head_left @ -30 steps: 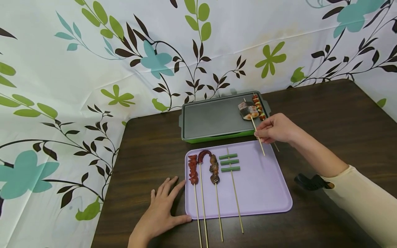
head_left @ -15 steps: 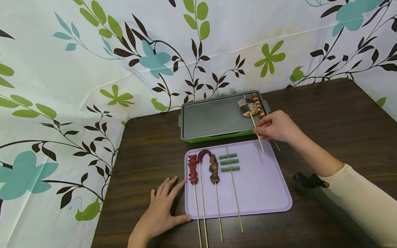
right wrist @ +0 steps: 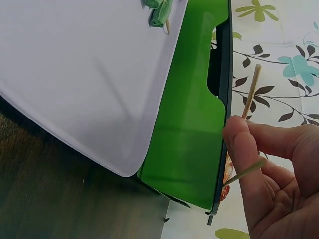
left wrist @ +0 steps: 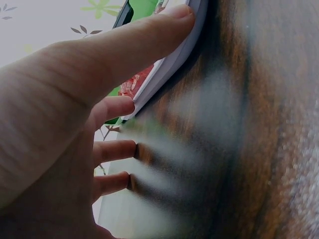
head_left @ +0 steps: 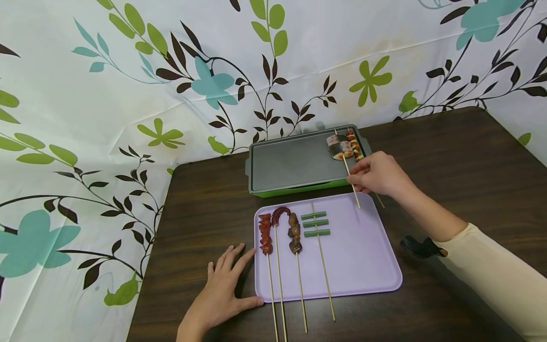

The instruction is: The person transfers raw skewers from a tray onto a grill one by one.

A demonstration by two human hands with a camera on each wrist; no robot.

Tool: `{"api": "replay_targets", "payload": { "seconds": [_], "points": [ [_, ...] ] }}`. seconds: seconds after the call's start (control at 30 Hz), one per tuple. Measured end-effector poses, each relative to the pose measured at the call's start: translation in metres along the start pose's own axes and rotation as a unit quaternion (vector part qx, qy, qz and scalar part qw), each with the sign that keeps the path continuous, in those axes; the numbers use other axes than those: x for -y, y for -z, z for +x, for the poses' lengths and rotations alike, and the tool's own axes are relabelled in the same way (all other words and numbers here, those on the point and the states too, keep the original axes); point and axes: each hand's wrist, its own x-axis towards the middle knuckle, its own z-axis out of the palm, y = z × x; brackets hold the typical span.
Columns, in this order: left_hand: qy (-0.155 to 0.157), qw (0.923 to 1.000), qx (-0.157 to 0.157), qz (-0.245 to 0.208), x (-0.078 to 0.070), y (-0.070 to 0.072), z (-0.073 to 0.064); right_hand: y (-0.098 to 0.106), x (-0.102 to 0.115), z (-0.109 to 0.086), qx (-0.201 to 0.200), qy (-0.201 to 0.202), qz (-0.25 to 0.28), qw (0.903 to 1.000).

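My right hand (head_left: 378,175) pinches the stick of a fish skewer (head_left: 340,146) between thumb and fingers. The fish pieces are over the right part of a grey griddle plate (head_left: 295,161); whether they touch it I cannot tell. Just right of them lies a red-and-green skewer (head_left: 353,144), its stick passing under my right hand. My left hand (head_left: 224,289) rests with spread fingers on the table, its thumb and index finger at the left edge of a lilac tray (head_left: 359,261). In the left wrist view the thumb (left wrist: 169,20) touches the tray's rim.
On the tray's left half lie a red meat skewer (head_left: 265,232), a curled tentacle skewer (head_left: 282,213), a browned meat skewer (head_left: 295,232) and a green vegetable skewer (head_left: 316,223). Their sticks overhang the front edge. The griddle's green base (right wrist: 184,129) stands directly behind the tray, near a patterned cloth.
My right hand has shifted slightly forward and left with the fish skewer, bringing its stick's near end back toward the griddle. The left hand has stayed in place.
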Motion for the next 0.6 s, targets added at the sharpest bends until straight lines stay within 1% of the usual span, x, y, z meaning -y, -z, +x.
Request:
{"api": "replay_targets", "payload": {
  "seconds": [0.13,0.6],
  "points": [
    [0.001,1.0,-0.001,0.001,0.0003,-0.0006,0.0,-0.0004,0.0,0.0006,-0.001,-0.002,-0.01,0.9999],
    [-0.002,1.0,-0.007,-0.003,0.0002,-0.0008,0.0009,0.0016,0.0019,0.0,0.014,-0.011,-0.025,0.9995]
  ]
}}
